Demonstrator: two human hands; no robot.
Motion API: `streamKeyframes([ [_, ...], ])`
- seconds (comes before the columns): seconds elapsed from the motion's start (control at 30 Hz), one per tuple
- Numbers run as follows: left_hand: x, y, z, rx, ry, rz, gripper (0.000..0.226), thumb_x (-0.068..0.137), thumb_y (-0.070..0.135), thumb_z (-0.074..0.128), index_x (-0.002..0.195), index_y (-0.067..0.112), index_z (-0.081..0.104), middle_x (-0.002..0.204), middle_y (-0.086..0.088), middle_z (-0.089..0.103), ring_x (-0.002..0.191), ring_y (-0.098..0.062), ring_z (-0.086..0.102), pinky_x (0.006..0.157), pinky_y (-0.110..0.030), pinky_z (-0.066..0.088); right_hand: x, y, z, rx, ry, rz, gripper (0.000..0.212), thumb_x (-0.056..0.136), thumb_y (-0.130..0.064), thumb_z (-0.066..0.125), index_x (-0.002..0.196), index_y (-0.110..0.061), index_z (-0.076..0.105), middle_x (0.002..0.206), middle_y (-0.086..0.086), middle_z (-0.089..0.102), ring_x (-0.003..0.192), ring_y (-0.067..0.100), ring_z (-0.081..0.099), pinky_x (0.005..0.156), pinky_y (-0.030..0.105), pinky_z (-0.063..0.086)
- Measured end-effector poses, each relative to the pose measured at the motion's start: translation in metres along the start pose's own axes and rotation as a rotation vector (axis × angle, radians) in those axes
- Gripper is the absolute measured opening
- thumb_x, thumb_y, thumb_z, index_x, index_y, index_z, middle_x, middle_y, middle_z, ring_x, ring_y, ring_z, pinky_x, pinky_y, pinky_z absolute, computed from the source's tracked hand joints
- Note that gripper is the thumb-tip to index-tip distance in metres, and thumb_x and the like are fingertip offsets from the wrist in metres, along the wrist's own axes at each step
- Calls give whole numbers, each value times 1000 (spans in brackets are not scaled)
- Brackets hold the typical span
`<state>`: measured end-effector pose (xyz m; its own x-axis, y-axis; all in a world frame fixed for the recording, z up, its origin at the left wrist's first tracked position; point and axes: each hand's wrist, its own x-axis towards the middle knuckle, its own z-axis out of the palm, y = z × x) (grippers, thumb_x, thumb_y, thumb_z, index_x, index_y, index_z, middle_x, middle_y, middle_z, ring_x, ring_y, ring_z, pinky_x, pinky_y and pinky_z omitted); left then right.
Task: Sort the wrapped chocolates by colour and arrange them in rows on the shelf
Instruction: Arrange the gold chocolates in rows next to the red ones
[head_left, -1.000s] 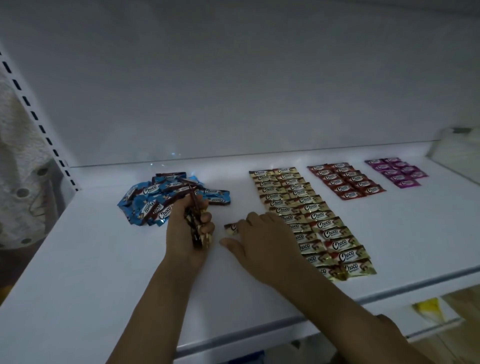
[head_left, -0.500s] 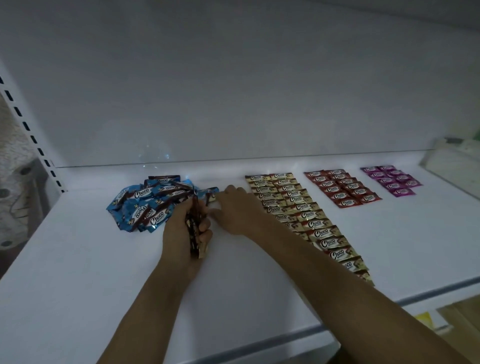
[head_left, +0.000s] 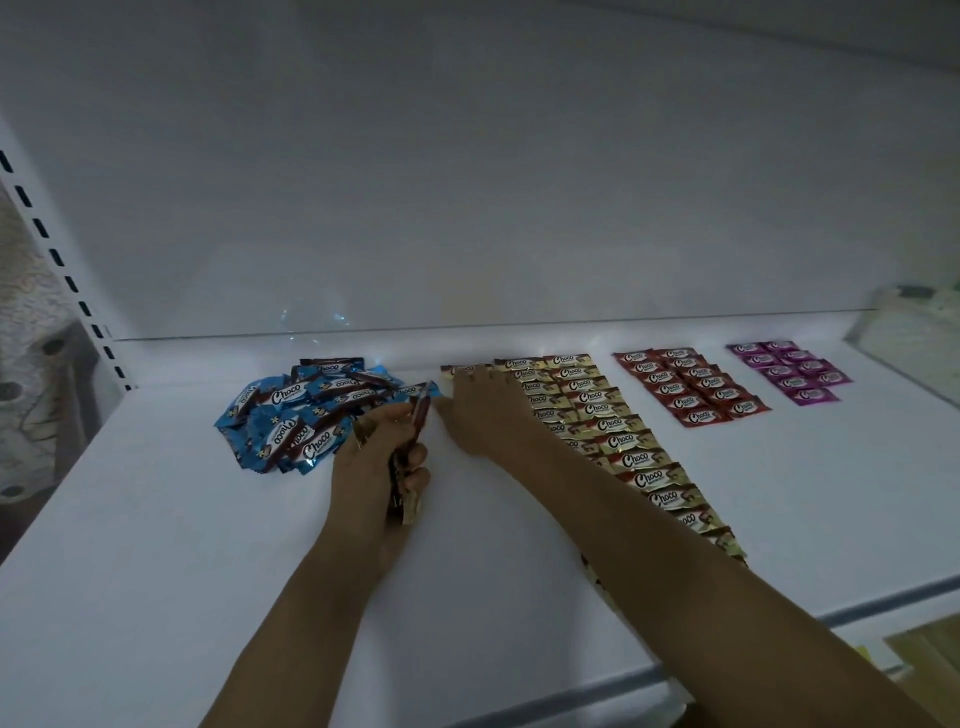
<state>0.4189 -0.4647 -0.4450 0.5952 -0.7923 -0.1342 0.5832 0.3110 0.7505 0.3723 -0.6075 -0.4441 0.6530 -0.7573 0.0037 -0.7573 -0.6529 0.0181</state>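
glossy foil-like wrapped chocolates (head_left: 641, 475), smooth matt white shelf (head_left: 171, 545)

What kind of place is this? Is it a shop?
Probably a shop: a white display shelf, a slotted upright rail at its left, and lots of wrapped chocolates in gold rows, red rows and purple rows.

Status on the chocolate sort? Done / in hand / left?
Done: purple rows and red rows are laid out at the right, with two long gold columns beside them. In hand: left hand grips a stack of wrappers; right hand touches a gold chocolate at the back of the shelf, apparently starting a third gold column. Left: the blue pile is a loose unsorted heap.
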Motion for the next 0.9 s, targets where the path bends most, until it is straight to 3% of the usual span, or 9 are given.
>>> streamKeyframes([
  [0.2, -1, 0, 2, 33, 16, 30, 27, 90, -5, 54, 107, 15, 60, 76, -5, 55, 52, -10, 45, 38, -17, 35, 8, 2, -1, -39, 43, 4, 58, 100, -46, 27, 139, -5, 40, 142, 17, 43, 131, 32, 38, 108, 40, 27],
  [0.3, 1, 0, 1, 32, 24, 41, 40, 89, -8, 54, 120, 18, 55, 82, -7, 54, 53, -10, 41, 39, -17, 35, 4, 7, -6, 9, 137, -59, 34, 97, -26, 41, 124, -8, 51, 125, 14, 54, 117, 31, 50, 94, 36, 39],
  [0.4, 0, -1, 0, 44, 15, 61, 42, 89, -11, 54, 118, 19, 56, 83, -6, 60, 51, -9, 41, 39, -17, 36, -17, 11, -25, 376, 206, -29, 24, 96, -21, 45, 107, -6, 60, 104, 13, 64, 96, 30, 60, 75, 32, 44],
  [0.5, 0, -2, -1, 56, 5, 70, 37, 89, -13, 53, 114, 13, 59, 81, -4, 61, 51, -8, 42, 40, -17, 36, -55, 6, -45, 1224, -74, 127, 47, 101, -40, 37, 99, -5, 68, 87, 13, 70, 66, 21, 67, 61, 24, 48],
  [0.53, 0, -3, -1, 58, 8, 70, 36, 89, -14, 52, 114, 11, 58, 81, -4, 61, 50, -8, 43, 40, -17, 36, -65, 5, -47, 1342, -158, 152, 47, 100, -43, 37, 98, -8, 69, 85, 12, 72, 61, 19, 67, 62, 25, 47],
  [0.6, 0, -2, -1, 54, 7, 72, 35, 89, -14, 52, 115, 10, 58, 80, -4, 61, 51, -7, 44, 41, -17, 36, -77, 5, -44, 1377, -202, 136, 33, 97, -38, 48, 98, -11, 68, 82, 10, 73, 61, 18, 67, 65, 28, 48],
  [0.67, 0, -2, -2, 51, -6, 62, 34, 90, -11, 53, 116, 10, 58, 78, -4, 60, 52, -8, 43, 41, -18, 36, -82, 5, -38, 1399, -124, 109, 13, 92, -19, 60, 100, -10, 65, 83, 8, 73, 61, 14, 67, 62, 26, 51],
  [0.77, -1, -1, -1, 25, -22, 28, 30, 92, -3, 53, 118, 11, 57, 76, -5, 57, 52, -8, 43, 41, -17, 36, -84, 8, -34, 1495, 21, 87, 16, 87, -7, 66, 101, -8, 58, 82, 5, 70, 61, 13, 67, 62, 24, 52],
  [0.9, -2, 0, -1, -10, -11, -9, 30, 91, 0, 56, 118, 12, 57, 77, -4, 54, 48, -6, 44, 39, -17, 35, -88, 15, -38, 1488, 94, 93, 7, 88, -9, 65, 95, -10, 64, 78, 4, 70, 61, 11, 66, 60, 22, 50],
])
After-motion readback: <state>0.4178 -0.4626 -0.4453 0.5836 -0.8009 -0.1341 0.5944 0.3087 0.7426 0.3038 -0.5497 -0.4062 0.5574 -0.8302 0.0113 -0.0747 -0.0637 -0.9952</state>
